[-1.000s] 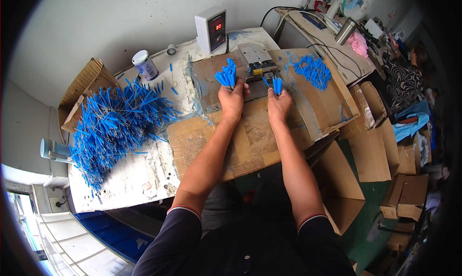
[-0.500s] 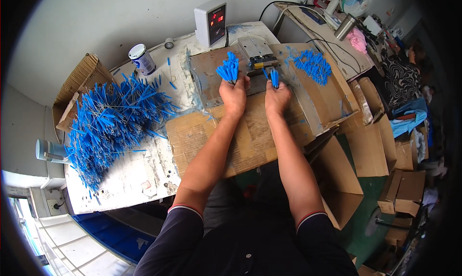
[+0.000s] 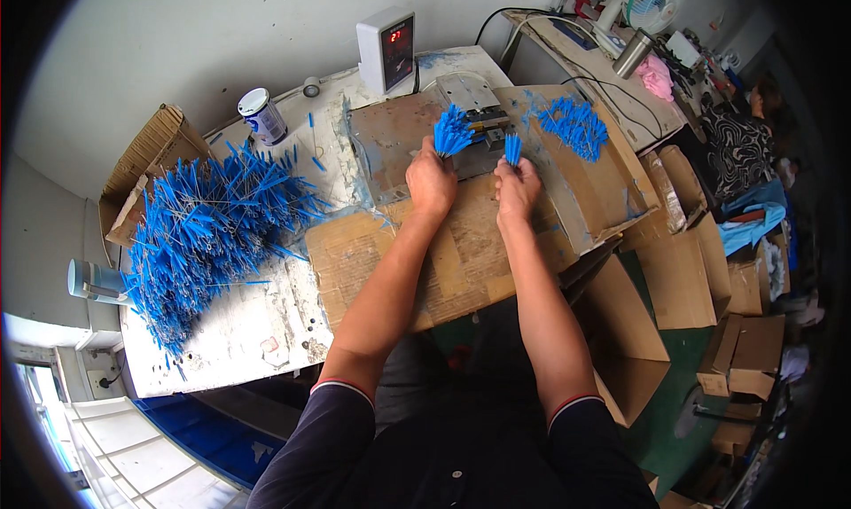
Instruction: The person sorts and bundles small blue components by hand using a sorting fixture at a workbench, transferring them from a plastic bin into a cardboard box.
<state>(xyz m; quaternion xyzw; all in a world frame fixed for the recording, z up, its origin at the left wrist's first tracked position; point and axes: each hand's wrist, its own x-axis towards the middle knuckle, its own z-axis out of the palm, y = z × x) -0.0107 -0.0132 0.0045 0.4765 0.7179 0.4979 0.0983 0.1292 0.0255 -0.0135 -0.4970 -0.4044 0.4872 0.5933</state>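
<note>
Blue bundles (image 3: 453, 131), one per hand (image 3: 432, 184)

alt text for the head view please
The left hand grips a large bunch of blue pieces, the right hand a smaller bunch, near a metal device. A blue heap lies left, a smaller pile right.

Left of the left hand (image 3: 433, 184), the window (image 3: 37, 392) was overexposed, the table (image 3: 232, 339) brightly lit; outer edges were bowed and blackened.
</note>
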